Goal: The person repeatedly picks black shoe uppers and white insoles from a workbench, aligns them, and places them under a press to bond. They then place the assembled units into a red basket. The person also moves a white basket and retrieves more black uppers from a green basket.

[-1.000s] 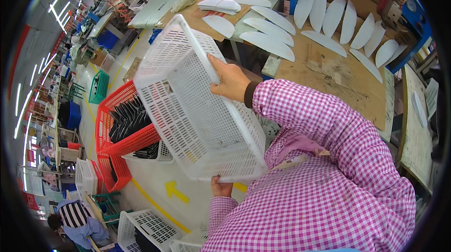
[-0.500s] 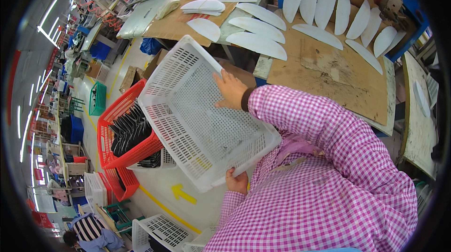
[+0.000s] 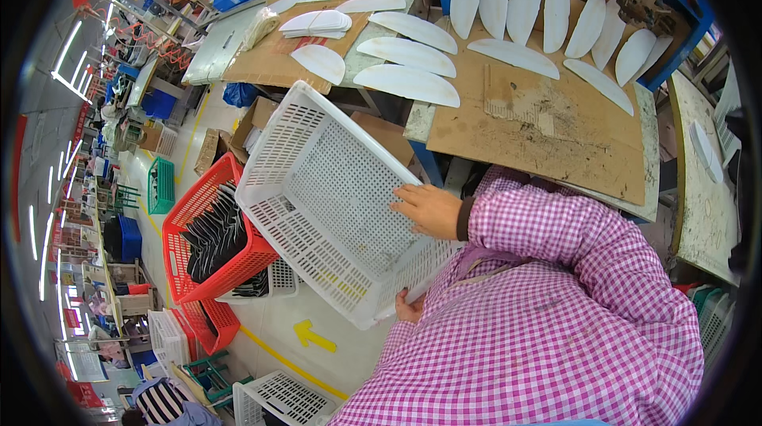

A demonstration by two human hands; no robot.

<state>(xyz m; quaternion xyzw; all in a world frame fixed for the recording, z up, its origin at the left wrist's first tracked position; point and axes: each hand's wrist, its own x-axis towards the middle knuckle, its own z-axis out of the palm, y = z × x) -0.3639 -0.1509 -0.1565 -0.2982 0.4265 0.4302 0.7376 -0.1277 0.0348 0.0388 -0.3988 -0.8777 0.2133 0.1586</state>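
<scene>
A white perforated plastic basket (image 3: 341, 180) is tilted in front of my body, its inside showing toward me. My left hand (image 3: 409, 307) grips its lower rim, with part of the fingers hidden behind the basket and my sleeve. My right hand (image 3: 435, 210), in a dark wristband, reaches across the basket's right rim with its fingers stretched out flat over the inside. Only bare mesh shows in the visible part of the basket. Beside it, on the left, stands a red basket (image 3: 262, 255) with a row of black flat pieces (image 3: 214, 243).
Half-moon white pieces (image 3: 409, 84) lie on the cardboard-covered bench (image 3: 587, 148) and the cardboard beyond it (image 3: 262, 69). More stand along the bench's back. Another white basket (image 3: 282, 394) sits at the lower left, near a seated person (image 3: 167, 402). A green basket (image 3: 161, 188) stands farther off.
My right hand has slid down the basket's right side, toward my body. The basket sits slightly lower and less of my left hand shows. The view has shifted a little.
</scene>
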